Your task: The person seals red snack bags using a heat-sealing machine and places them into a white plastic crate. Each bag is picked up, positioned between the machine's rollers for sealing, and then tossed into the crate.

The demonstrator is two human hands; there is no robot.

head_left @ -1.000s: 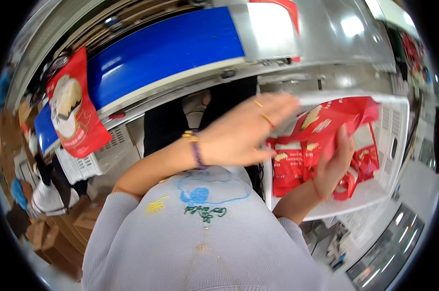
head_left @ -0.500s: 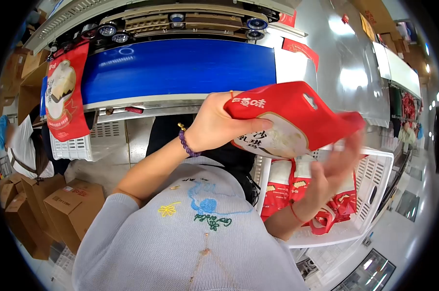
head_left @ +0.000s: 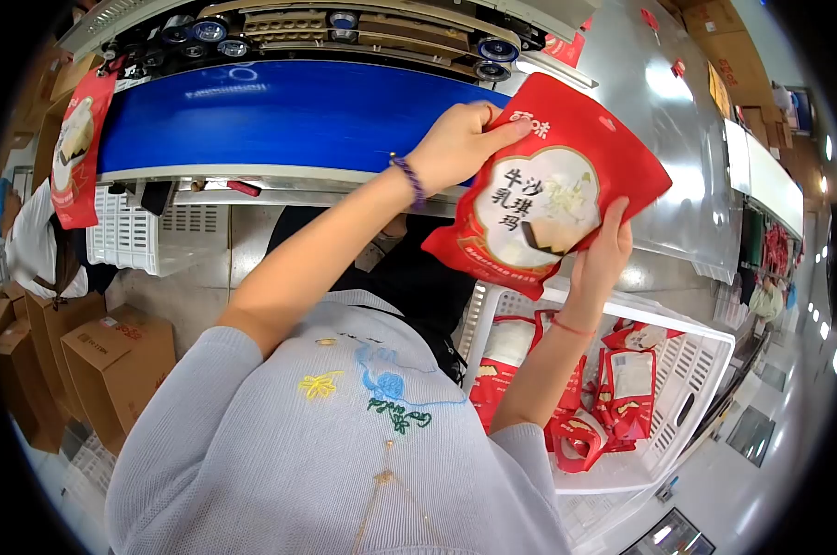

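A red food bag [head_left: 553, 199] with a white printed panel is held up over the front edge of the machine, its face toward the camera. My left hand [head_left: 460, 143] pinches its upper left edge, thumb on the front. On the bag's lower right side, my right hand [head_left: 605, 250] grips the edge, fingers partly behind it. Below, a white plastic basket [head_left: 705, 347] holds several red bags [head_left: 629, 379]. Another red bag [head_left: 74, 148] lies at the far left end of the blue belt [head_left: 280, 120], hanging over its edge.
Rollers and metal guides [head_left: 372, 30] run behind the belt. At the right is a shiny metal table [head_left: 664, 148]. Cardboard boxes [head_left: 118, 375] and a white crate [head_left: 127, 236] stand at the lower left. A person in white [head_left: 32, 236] is at the far left.
The held bag has risen and turned to face the camera. My right hand has moved up and taken its edge. The bag on the belt appears farther left.
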